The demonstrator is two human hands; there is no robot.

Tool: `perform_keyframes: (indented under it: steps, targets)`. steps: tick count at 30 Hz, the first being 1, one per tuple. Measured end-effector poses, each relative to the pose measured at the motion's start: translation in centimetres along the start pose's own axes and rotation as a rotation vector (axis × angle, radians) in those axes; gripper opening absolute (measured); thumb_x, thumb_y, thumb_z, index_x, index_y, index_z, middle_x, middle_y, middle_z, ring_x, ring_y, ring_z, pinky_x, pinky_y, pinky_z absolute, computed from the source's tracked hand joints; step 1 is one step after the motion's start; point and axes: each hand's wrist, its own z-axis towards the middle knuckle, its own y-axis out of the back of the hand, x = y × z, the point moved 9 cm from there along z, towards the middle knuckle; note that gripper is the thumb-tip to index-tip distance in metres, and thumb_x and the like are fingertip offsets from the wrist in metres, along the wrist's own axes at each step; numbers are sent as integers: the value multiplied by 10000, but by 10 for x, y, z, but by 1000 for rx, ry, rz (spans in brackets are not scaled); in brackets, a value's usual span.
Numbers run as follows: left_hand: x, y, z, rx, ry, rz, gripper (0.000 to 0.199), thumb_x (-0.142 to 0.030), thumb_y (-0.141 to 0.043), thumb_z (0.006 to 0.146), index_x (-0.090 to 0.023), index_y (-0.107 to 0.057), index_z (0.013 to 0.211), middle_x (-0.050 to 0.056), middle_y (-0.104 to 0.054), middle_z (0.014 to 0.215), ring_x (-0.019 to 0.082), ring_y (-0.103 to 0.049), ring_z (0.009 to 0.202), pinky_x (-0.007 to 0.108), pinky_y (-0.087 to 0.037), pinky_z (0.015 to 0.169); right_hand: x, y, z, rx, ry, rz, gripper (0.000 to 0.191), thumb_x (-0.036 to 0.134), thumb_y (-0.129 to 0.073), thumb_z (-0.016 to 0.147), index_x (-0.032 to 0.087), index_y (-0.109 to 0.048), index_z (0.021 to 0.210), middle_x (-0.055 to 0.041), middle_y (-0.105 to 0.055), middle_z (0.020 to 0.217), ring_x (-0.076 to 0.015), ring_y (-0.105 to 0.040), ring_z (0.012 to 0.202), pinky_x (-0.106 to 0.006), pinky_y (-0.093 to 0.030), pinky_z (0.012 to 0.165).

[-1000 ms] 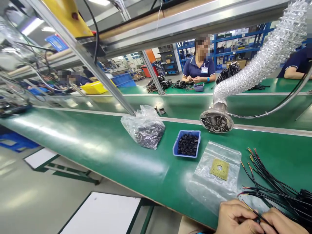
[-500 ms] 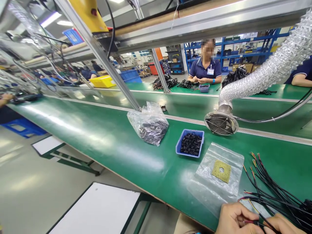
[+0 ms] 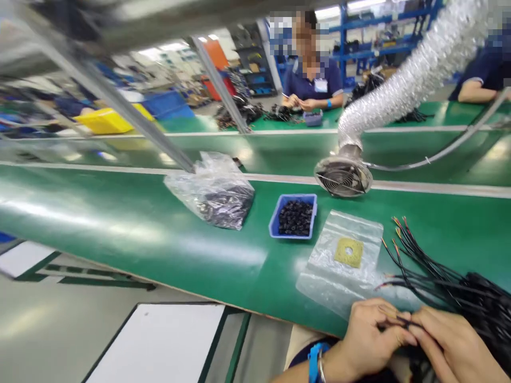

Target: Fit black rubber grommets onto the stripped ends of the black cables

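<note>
- Both our hands meet at the near edge of the green surface (image 3: 159, 239), in front of the clear bag (image 3: 343, 260) with its yellow square pad.
- Our left hand (image 3: 371, 340) pinches a thin black wire (image 3: 393, 323) between thumb and fingertips; our right hand (image 3: 455, 346) closes on the same wire from the other side.
- A second ago the hands sat lower, at the picture's bottom edge; now more of them shows, along with a blue wristband, so the fine work on the wire end goes on.
- The black wire bundle (image 3: 447, 282) fans out right of the clear bag.
- The blue tray (image 3: 274, 226) of small black parts sits beyond the clear bag, untouched.
</note>
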Motion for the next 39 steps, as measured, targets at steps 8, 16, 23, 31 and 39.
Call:
perform_keyframes:
  steps: [8, 16, 23, 31, 39]
  targets:
    - [27, -6, -7, 7, 450, -345, 171, -245, -848, 708, -145, -742, 798, 2, -672, 699, 86, -648, 540, 159, -533, 551, -7, 16, 17, 72, -158, 126, 103, 166, -491, 954, 185, -525, 859, 21, -505, 682, -86, -461, 605, -225, -369, 567]
    - [6, -2, 3, 67, 223, -139, 158, -233, -850, 717, -160, -795, 846, 72, -740, 815, 110, -674, 628, 155, -549, 570, 0, 6, 13, 181, -87, 115, 137, 139, -433, 966, 179, -510, 859, 20, -486, 682, -96, -420, 610, -243, -337, 584]
    - [1, -3, 8, 72, 148, -1, 152, -304, -838, 737, -169, -796, 792, 71, -735, 743, 142, -661, 664, 206, -537, 605, -7, 5, 9, 183, -133, 36, 176, 196, -427, 998, 182, -514, 846, 25, -501, 672, -98, -437, 594, -243, -346, 573]
    - [1, -2, 7, 71, 161, 49, 171, -342, -812, 765, -180, -795, 816, 49, -717, 710, 136, -637, 618, 224, -528, 595, -10, 4, 16, 238, -227, 106, 294, 232, -413, 1010, 188, -451, 722, 43, -471, 629, -71, -447, 559, -213, -341, 529]
    - [2, -9, 1, 209, 345, 14, 418, -441, -831, 717, -207, -768, 1058, 56, -732, 874, 166, -696, 708, 267, -604, 678, -16, 5, 14, 257, -342, 134, 374, 279, -401, 1015, 192, -445, 654, 41, -472, 566, -81, -474, 513, -225, -351, 498]
